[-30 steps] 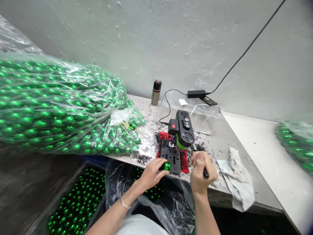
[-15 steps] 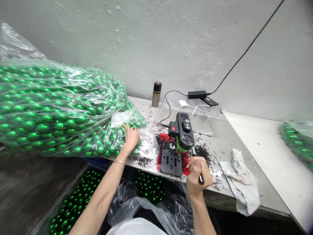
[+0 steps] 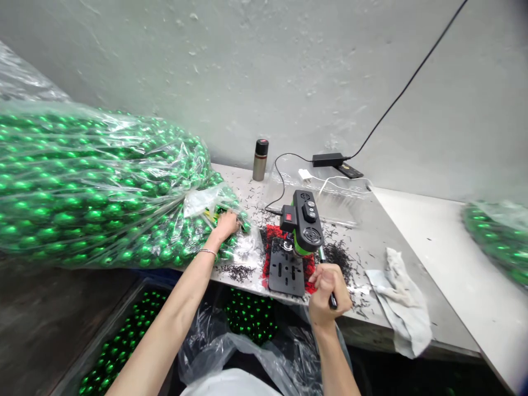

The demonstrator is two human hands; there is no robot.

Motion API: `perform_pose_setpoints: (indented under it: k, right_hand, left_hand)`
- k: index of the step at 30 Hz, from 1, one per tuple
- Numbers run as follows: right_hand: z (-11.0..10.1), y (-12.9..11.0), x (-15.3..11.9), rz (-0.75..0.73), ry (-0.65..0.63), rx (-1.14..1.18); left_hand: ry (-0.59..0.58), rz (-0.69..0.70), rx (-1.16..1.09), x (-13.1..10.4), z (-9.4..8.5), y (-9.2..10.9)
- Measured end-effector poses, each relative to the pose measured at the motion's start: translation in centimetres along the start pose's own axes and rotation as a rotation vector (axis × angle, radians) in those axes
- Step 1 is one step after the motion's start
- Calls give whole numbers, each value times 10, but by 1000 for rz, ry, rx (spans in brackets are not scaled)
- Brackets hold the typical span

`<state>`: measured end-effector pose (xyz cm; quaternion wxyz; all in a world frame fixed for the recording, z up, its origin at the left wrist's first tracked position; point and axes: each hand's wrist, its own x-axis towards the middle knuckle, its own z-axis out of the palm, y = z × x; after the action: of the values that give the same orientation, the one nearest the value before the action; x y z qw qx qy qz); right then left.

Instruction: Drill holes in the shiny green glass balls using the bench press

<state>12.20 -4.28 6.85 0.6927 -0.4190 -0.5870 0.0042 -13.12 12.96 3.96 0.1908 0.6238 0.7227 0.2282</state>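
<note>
A large clear bag (image 3: 99,192) of shiny green balls lies on the left of the table. My left hand (image 3: 227,224) is at its open mouth, fingers curled among green balls; what they hold, if anything, is hidden. My right hand (image 3: 331,289) is wrapped round the black-tipped lever (image 3: 333,300) of a small press. The press has a black and green head (image 3: 307,223) with a red switch, above a slotted black base plate (image 3: 287,275). Under the plate is a red mat (image 3: 310,267) strewn with small black bits.
Behind stand a metal flask (image 3: 259,160) and a clear plastic box (image 3: 342,206) with a black adapter (image 3: 328,160) and cables. A stained cloth (image 3: 402,302) hangs over the right front edge. Green balls (image 3: 251,313) fill containers below.
My left hand has moved slightly right along the bag's mouth. My right hand stays on the lever. The whole view has shifted a little.
</note>
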Motion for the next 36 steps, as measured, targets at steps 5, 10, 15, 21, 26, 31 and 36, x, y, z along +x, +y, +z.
perform_pose_setpoints:
  k: [5, 10, 15, 21, 26, 31, 36]
  right_hand:
    - [-2, 1, -1, 9, -25, -19]
    - [-1, 1, -2, 14, -16, -15]
    - [0, 0, -1, 4, -15, -13]
    - [-2, -2, 1, 13, -35, 2]
    - [-2, -4, 3, -10, -55, -4]
    - [-2, -7, 3, -8, -66, -21]
    - [-2, -9, 4, -34, -72, -47]
  left_hand:
    - [-3, -43, -287, -11, -3, 0]
    - [-20, -110, -643, -29, -18, -3]
    - [-219, -248, -1341, -67, -22, 2]
    - [-322, -305, -1465, -104, 12, 24]
    - [-342, -349, -1500, -121, 40, 42]
    - [-443, -241, -1371, -132, 60, 49]
    - [-352, 38, -911, -138, 76, 51]
